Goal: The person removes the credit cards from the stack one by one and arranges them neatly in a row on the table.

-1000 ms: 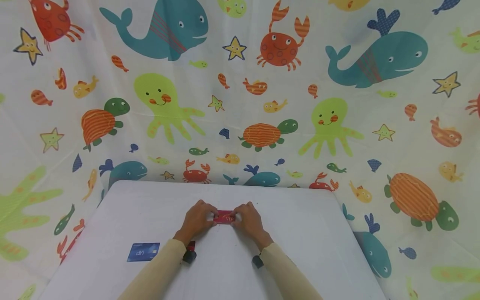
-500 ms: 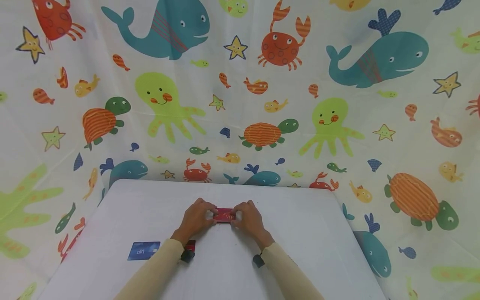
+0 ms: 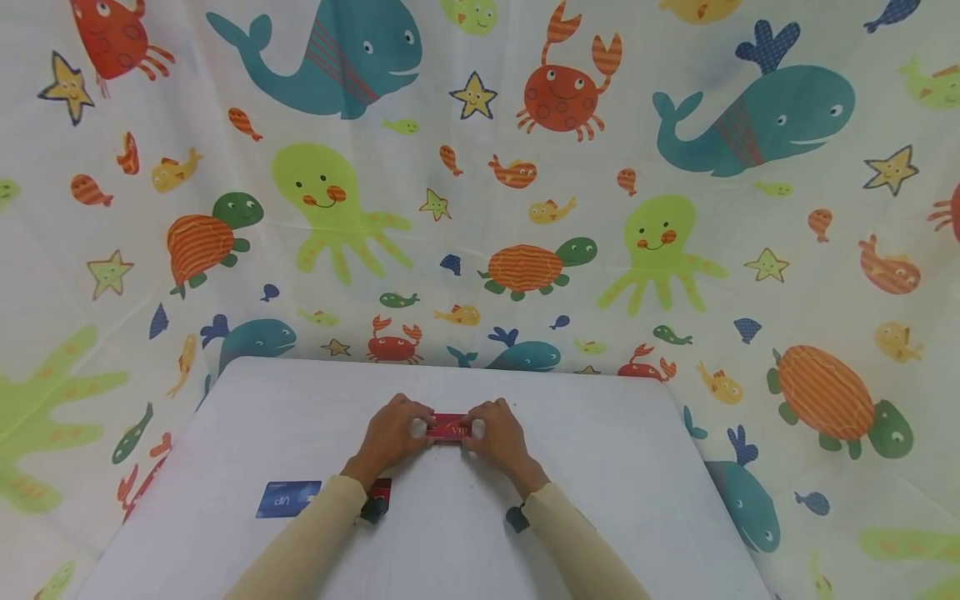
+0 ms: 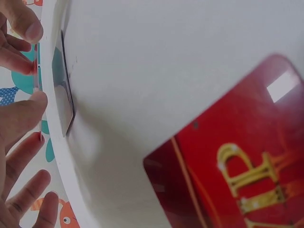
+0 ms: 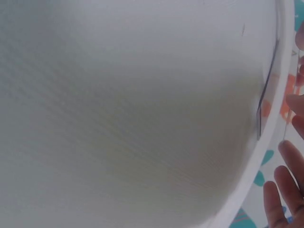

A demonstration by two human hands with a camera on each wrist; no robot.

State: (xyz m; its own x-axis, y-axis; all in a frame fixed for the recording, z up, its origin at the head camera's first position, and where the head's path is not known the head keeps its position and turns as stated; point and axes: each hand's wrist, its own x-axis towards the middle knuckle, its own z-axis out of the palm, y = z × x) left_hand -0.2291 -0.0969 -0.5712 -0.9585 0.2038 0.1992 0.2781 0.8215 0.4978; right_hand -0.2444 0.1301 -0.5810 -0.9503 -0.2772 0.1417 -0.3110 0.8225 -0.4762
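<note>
A red card with VIP lettering (image 3: 448, 428) is held level between two hands near the middle of the white table. My left hand (image 3: 392, 435) pinches its left end, and my right hand (image 3: 499, 437) pinches its right end. In the left wrist view the held card (image 4: 37, 71) shows edge-on, apart from the tabletop. Close below it, a flat, shiny card-like piece (image 4: 64, 90) lies on the table; its face cannot be made out. Another red card (image 3: 382, 490) lies partly hidden under my left wrist, its gold VIP letters large in the left wrist view.
A blue VIP card (image 3: 288, 500) lies on the white table (image 3: 600, 467), left of my left forearm. Behind the table hangs a curtain (image 3: 480, 225) printed with sea animals. A small dark device (image 3: 373, 510) sits at my left wrist, another (image 3: 517, 518) at my right.
Both hands keep their grip on the red card. Light gaps between thumbs and fingers show more plainly now. The head view has shifted slightly.
</note>
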